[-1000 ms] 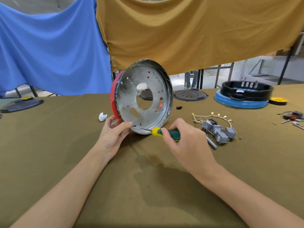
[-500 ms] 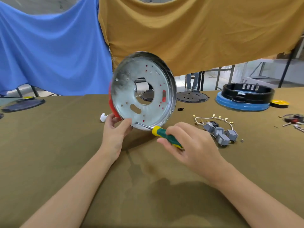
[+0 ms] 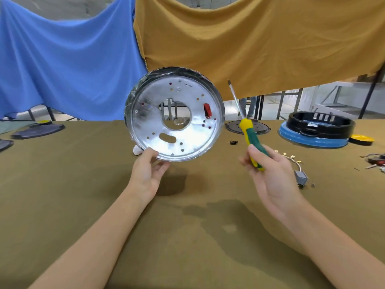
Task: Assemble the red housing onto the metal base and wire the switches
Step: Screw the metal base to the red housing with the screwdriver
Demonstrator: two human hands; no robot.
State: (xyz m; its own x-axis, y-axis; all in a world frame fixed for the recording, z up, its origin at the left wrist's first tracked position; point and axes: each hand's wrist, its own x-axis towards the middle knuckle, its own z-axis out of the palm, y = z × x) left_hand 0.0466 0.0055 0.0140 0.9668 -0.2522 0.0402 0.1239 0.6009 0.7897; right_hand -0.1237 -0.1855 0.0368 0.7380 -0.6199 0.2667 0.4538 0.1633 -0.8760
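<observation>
The round metal base (image 3: 175, 113) stands upright on edge above the table, red housing (image 3: 207, 110) showing through its slot.

Olive cloth covers the table (image 3: 62, 205). Behind it hang two drapes — blue cloth (image 3: 62, 59) left, mustard cloth (image 3: 260, 42) right. Daylit floor beyond, under dark metal frame legs (image 3: 368, 94).

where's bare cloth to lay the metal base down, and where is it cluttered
Bare cloth lies between the two forearms, near the table edge, and to the left, short of the dark plate. The right is crowded: wired switches beside the right hand, black housing behind. The left hand holds the metal base.
</observation>
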